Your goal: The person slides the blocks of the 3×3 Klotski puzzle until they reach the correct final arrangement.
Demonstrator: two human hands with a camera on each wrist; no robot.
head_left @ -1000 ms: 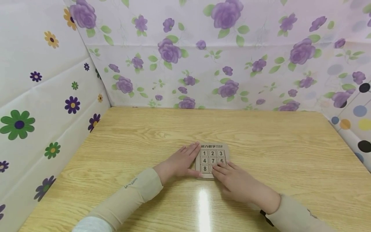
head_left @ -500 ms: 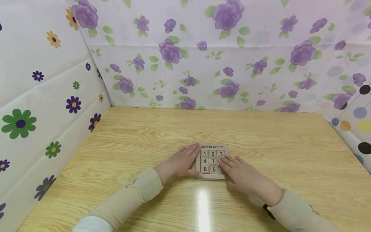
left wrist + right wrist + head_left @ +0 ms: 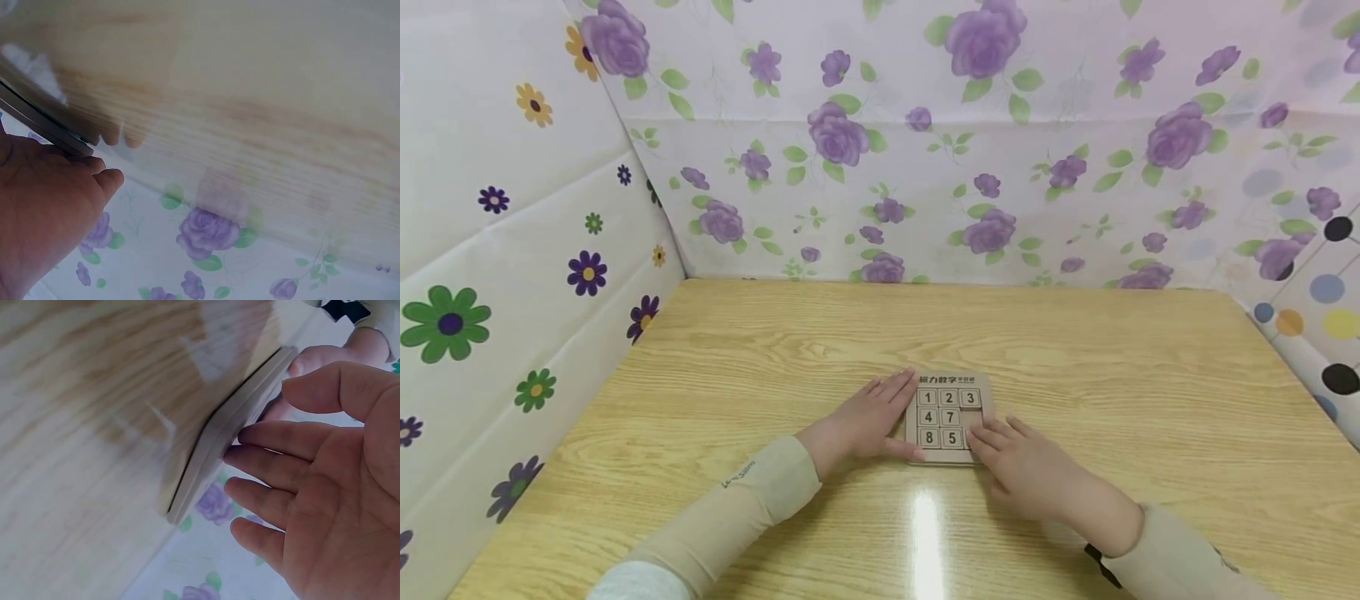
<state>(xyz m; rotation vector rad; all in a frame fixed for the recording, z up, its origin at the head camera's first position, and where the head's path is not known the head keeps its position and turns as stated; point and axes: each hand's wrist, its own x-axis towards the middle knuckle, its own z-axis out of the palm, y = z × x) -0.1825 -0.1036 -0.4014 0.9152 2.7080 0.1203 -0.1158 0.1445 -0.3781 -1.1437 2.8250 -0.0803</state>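
Note:
A wooden number slide puzzle (image 3: 949, 457) lies flat on the table in the head view. Its visible tiles read 1, 2, 3, then 4, 7, then 8, 5. An open slot shows at the right of the middle row. My left hand (image 3: 867, 421) rests along the puzzle's left edge, fingers straight at the upper corner and thumb at the lower one. With outstretched fingers, my right hand (image 3: 1030, 471) touches the lower right tile, which the fingertips mostly cover. In the right wrist view, the fingers of that hand meet the puzzle (image 3: 215, 434), seen from its side.
The wood-grain table (image 3: 760, 350) spreads around the puzzle on all sides. A purple-flowered cloth (image 3: 865, 200) hangs behind it. Another flowered cloth (image 3: 550, 275) stands along the left, and a dotted cloth (image 3: 1311, 342) along the right.
My right hand moved from the bottom middle tile to the right column, then down toward me. The 6 tile left the middle row, where a slot now shows. My left hand stayed put.

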